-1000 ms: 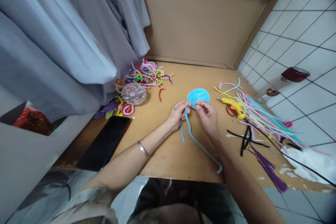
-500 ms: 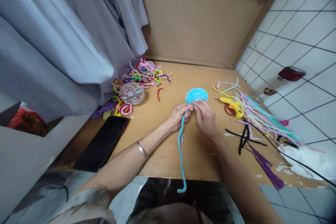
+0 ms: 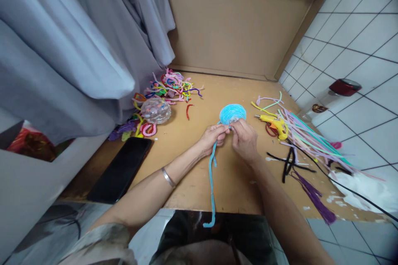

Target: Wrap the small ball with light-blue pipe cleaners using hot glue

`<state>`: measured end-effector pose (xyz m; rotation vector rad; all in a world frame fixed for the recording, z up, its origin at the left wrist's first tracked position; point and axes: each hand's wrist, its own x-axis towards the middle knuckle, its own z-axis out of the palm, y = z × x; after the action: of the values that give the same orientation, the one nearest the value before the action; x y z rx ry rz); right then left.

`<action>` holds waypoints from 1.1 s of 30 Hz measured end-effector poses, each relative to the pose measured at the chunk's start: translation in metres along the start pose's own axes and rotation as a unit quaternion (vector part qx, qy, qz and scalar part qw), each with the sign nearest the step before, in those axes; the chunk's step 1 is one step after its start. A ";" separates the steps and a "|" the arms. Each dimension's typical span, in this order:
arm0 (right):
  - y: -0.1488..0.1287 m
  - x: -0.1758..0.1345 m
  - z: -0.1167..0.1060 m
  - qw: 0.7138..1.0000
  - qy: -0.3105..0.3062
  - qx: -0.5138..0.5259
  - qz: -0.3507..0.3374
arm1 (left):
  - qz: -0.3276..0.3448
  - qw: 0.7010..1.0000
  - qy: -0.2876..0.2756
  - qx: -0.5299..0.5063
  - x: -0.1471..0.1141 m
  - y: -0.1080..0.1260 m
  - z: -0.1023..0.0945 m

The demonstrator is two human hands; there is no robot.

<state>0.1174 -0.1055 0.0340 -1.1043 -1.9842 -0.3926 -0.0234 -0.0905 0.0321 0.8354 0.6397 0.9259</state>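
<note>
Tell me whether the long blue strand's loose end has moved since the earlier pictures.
Yes, leftward and lower in view: the long blue strand's loose end, first over the table, now shows past the table's front edge.

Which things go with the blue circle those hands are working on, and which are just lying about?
In use:
- blue circle, at the fingertips of the right hand
- blue string, hanging from the left hand

Lying about, untouched:
- phone
- clear ball
- purple tassel
- glue gun, though it might belong too
</note>
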 end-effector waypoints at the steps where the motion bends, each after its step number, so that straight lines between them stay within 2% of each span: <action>1: 0.000 0.000 0.000 1.000 -0.002 0.016 0.007 | -0.002 1.000 -0.002 0.000 0.000 0.000 0.000; 6: -0.001 0.002 0.000 0.986 0.014 0.140 0.093 | 0.003 1.000 -0.001 -0.014 0.000 0.002 0.000; 9: -0.001 0.004 -0.002 0.976 0.031 0.172 0.127 | 0.000 1.000 0.000 -0.028 0.000 0.002 -0.001; 16: -0.001 0.003 -0.002 0.986 -0.013 0.158 0.058 | -0.013 0.998 -0.005 -0.067 0.001 0.003 -0.003; 25: 0.001 0.001 0.001 0.997 -0.018 0.064 0.045 | -0.032 0.996 -0.055 -0.062 0.002 -0.001 -0.006; 29: 0.001 -0.001 0.005 0.993 -0.002 0.089 0.071 | -0.033 0.996 -0.066 -0.056 0.001 -0.001 -0.003; 33: -0.001 0.001 0.003 0.973 0.007 0.176 0.150 | -0.023 0.996 -0.065 -0.055 0.000 0.001 -0.002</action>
<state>0.1149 -0.1039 0.0330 -1.1401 -1.7503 0.1091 -0.0248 -0.0894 0.0316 0.7720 0.4883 0.8504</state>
